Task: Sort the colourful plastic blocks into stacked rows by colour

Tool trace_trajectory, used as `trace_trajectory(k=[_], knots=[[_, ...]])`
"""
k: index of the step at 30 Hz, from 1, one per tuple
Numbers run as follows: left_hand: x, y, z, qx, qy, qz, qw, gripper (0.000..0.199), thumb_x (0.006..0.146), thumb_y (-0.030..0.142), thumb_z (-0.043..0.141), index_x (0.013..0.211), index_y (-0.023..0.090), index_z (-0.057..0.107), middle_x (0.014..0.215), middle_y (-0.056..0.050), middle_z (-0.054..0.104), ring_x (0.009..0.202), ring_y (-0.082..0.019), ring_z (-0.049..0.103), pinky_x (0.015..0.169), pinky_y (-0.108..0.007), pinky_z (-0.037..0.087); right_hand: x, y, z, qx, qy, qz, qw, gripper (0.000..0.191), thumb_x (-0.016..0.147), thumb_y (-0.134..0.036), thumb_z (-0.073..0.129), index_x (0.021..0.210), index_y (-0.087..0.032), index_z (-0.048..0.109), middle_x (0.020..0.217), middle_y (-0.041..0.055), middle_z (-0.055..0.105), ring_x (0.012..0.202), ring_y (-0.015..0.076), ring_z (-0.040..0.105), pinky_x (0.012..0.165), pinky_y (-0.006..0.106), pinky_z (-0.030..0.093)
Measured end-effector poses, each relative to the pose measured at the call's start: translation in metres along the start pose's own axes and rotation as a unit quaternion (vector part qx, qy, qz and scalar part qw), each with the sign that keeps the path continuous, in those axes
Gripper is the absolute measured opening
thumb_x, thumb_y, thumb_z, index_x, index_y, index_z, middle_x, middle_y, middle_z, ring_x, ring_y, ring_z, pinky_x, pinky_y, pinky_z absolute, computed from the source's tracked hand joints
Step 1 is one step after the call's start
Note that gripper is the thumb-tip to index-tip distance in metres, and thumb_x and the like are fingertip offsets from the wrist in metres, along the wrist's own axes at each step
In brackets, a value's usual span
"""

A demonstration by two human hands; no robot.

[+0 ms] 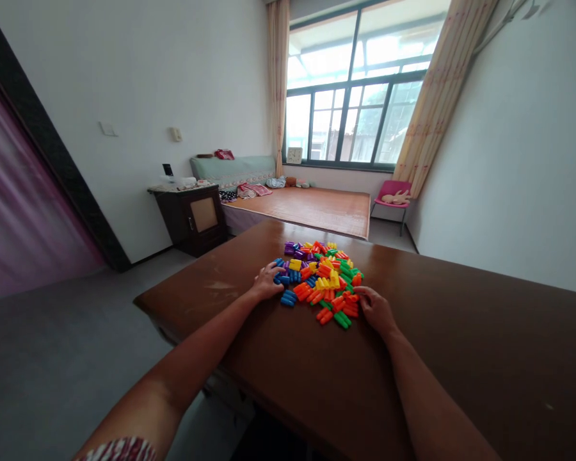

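A heap of small plastic pieces (324, 278) in orange, yellow, green, blue and purple lies on the brown table (278, 358). My left hand (269, 282) rests at the heap's left side, its fingers apart and touching the blue pieces (282, 279). At the right edge of the heap is my right hand (374, 307), its fingertips against the orange pieces (350, 306). Whether those fingers grip a piece is too small to tell. Near the front lie a green piece (342, 320) and a separate blue piece (288, 298).
Beyond the table stands a bed (307, 205) with cloths and toys at its head. A dark cabinet (196, 221) is at the left, and a pink chair (392, 192) holds a plush toy. Behind them is a window (350, 121) with curtains.
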State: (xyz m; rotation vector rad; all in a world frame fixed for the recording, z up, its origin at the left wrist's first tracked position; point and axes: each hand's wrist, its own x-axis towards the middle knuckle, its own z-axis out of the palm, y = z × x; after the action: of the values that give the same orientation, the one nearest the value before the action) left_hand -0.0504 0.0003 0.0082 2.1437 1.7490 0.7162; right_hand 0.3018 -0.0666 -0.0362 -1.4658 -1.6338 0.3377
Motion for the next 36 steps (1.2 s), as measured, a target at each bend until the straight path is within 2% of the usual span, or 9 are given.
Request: trace_trajectory(k=[6, 13, 16, 19, 21, 24, 28, 34, 36], knots=[[0.052, 0.034, 0.02, -0.245, 0.095, -0.023, 0.965, 0.034, 0.068, 0.019, 0.065, 0.101, 0.017, 0.071, 0.1, -0.008, 0.069, 0.097, -0.023, 0.062, 0.088, -0.035, 0.05, 0.001, -0.002, -0.001, 0.014, -0.003, -0.004, 1.0, 0.032, 0.08, -0.032, 0.045, 0.096, -0.021, 0.069, 0.1, 0.0057, 0.072, 0.09, 0.0205, 0.066, 0.086, 0.035, 0.049], [0.077, 0.09, 0.043, -0.505, 0.0, 0.081, 0.859, 0.039, 0.076, 0.038, 0.067, 0.108, 0.016, 0.07, 0.106, -0.008, 0.069, 0.099, -0.019, 0.062, 0.09, -0.032, 0.047, 0.0, -0.007, -0.003, 0.012, -0.006, 0.018, 1.0, 0.033, 0.081, -0.035, 0.046, 0.1, -0.02, 0.069, 0.094, 0.0066, 0.072, 0.081, 0.0206, 0.065, 0.08, 0.034, 0.05], [0.089, 0.076, 0.033, -0.532, 0.034, 0.072, 0.843, 0.044, 0.08, 0.045, 0.061, 0.112, 0.015, 0.068, 0.101, -0.008, 0.07, 0.09, -0.017, 0.064, 0.084, -0.031, 0.049, 0.001, -0.006, -0.005, -0.002, 0.029, 0.027, 0.999, 0.036, 0.083, -0.035, 0.044, 0.105, -0.019, 0.068, 0.096, 0.008, 0.071, 0.083, 0.0209, 0.064, 0.081, 0.035, 0.05], [0.097, 0.04, 0.022, -0.418, 0.137, 0.006, 0.898, 0.037, 0.083, 0.041, 0.057, 0.105, 0.014, 0.069, 0.097, -0.009, 0.071, 0.089, -0.019, 0.064, 0.082, -0.031, 0.05, 0.004, -0.001, -0.006, -0.067, 0.11, 0.05, 0.99, 0.044, 0.085, -0.038, 0.04, 0.115, -0.017, 0.064, 0.107, 0.0124, 0.068, 0.098, 0.025, 0.061, 0.089, 0.04, 0.047], [0.097, 0.016, 0.021, -0.335, 0.176, -0.031, 0.925, 0.03, 0.083, 0.035, 0.056, 0.098, 0.014, 0.07, 0.097, -0.01, 0.071, 0.095, -0.022, 0.064, 0.088, -0.034, 0.049, 0.007, 0.003, -0.005, -0.109, 0.116, 0.076, 0.984, 0.05, 0.087, -0.043, 0.038, 0.122, -0.015, 0.061, 0.117, 0.0159, 0.065, 0.11, 0.0286, 0.057, 0.095, 0.045, 0.043], [0.092, -0.004, 0.028, -0.309, 0.171, -0.032, 0.935, 0.024, 0.082, 0.031, 0.055, 0.09, 0.015, 0.071, 0.1, -0.011, 0.071, 0.103, -0.024, 0.062, 0.095, -0.037, 0.046, 0.007, 0.003, -0.003, -0.143, 0.039, 0.094, 0.985, 0.056, 0.089, -0.051, 0.038, 0.129, -0.018, 0.057, 0.128, 0.0166, 0.06, 0.122, 0.0308, 0.051, 0.101, 0.048, 0.038], [0.088, -0.007, 0.046, -0.306, 0.142, -0.005, 0.941, 0.026, 0.085, 0.034, 0.053, 0.09, 0.017, 0.072, 0.102, -0.008, 0.071, 0.103, -0.021, 0.063, 0.095, -0.034, 0.047, 0.003, -0.008, -0.004, -0.106, -0.033, 0.046, 0.993, 0.052, 0.092, -0.053, 0.034, 0.129, -0.025, 0.057, 0.124, 0.0091, 0.063, 0.121, 0.0259, 0.053, 0.102, 0.044, 0.039], [0.092, -0.009, 0.057, -0.404, 0.105, -0.042, 0.908, 0.041, 0.093, 0.043, 0.041, 0.098, 0.012, 0.067, 0.098, -0.011, 0.071, 0.082, -0.019, 0.068, 0.065, -0.028, 0.055, 0.007, -0.062, -0.001, -0.063, 0.076, 0.01, 0.995, 0.042, 0.094, -0.048, 0.037, 0.106, -0.02, 0.067, 0.104, 0.0109, 0.067, 0.098, 0.0236, 0.061, 0.087, 0.037, 0.048], [0.093, -0.008, 0.057, -0.423, 0.11, -0.06, 0.897, 0.04, 0.094, 0.042, 0.039, 0.097, 0.012, 0.065, 0.1, -0.011, 0.07, 0.078, -0.017, 0.068, 0.06, -0.025, 0.054, 0.018, -0.09, 0.012, -0.048, 0.042, -0.049, 0.997, 0.035, 0.094, -0.043, 0.04, 0.107, -0.021, 0.065, 0.106, 0.0105, 0.066, 0.097, 0.0226, 0.06, 0.083, 0.035, 0.05]])
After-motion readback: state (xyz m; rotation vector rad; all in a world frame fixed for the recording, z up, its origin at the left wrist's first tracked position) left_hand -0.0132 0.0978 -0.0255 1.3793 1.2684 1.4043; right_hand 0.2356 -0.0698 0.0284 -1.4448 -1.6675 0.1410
